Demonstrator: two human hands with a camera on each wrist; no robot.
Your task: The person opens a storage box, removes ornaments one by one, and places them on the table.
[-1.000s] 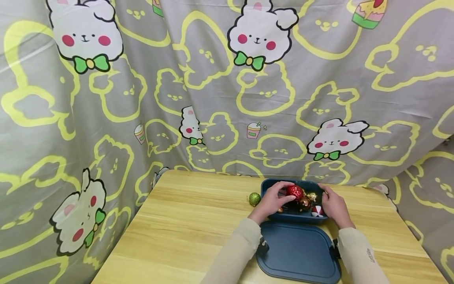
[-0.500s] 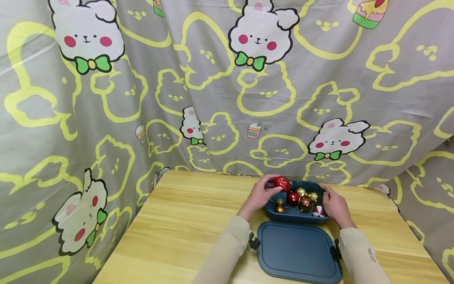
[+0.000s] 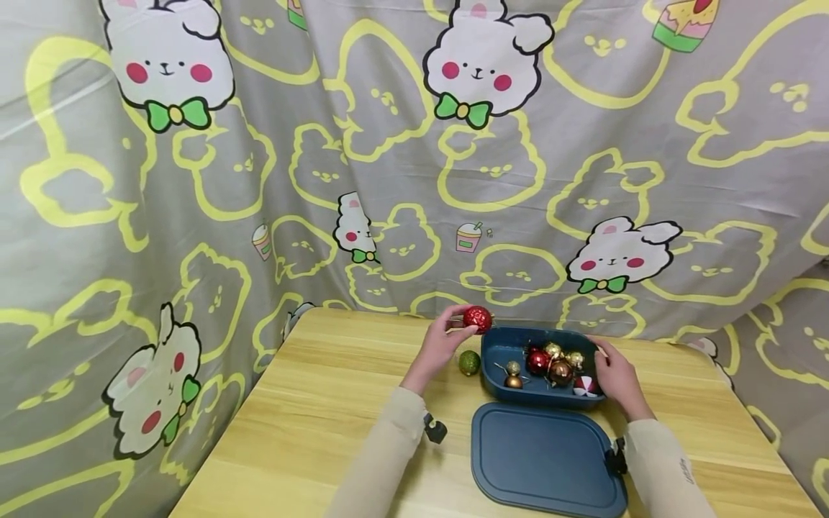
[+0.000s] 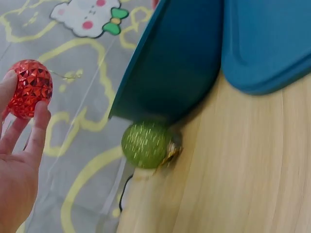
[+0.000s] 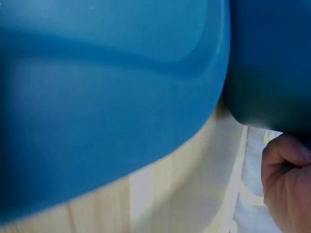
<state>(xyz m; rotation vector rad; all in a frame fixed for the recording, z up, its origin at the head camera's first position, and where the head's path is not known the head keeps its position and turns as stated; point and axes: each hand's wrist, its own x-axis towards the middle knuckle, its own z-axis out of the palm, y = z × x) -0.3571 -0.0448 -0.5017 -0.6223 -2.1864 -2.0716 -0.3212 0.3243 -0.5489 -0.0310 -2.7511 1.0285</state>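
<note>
Pale yellow wood grain is running across the rectangular table (image 3: 337,403), which is standing against a draped grey cloth backdrop (image 3: 363,165) printed with white bunnies wearing green bows, yellow bunny outlines and small drink cups. Small dark lettering is showing on the cream sleeve (image 3: 673,475) of the right arm, too small to read.

Toward the far right of the table, a dark blue plastic box (image 3: 499,350) is sitting open, and its flat dark blue lid (image 3: 544,460) is lying just in front of it, nearer the person. Inside the box, small ornaments are resting together at the right half: a shiny red ball (image 3: 537,360), several gold and bronze balls (image 3: 560,370), and a red-and-white striped ball (image 3: 585,386) near the front corner.

The left hand (image 3: 442,342) is reaching beyond the box's far left corner, its fingers (image 4: 38,127) pinching a faceted red glitter bauble (image 3: 477,319) up off the table. A green glitter bauble (image 3: 469,362) is lying on the table just beside the box's left wall, below that hand. The right hand (image 3: 615,375) is resting at the box's right end, fingers curled against its rim, steadying it.
</note>
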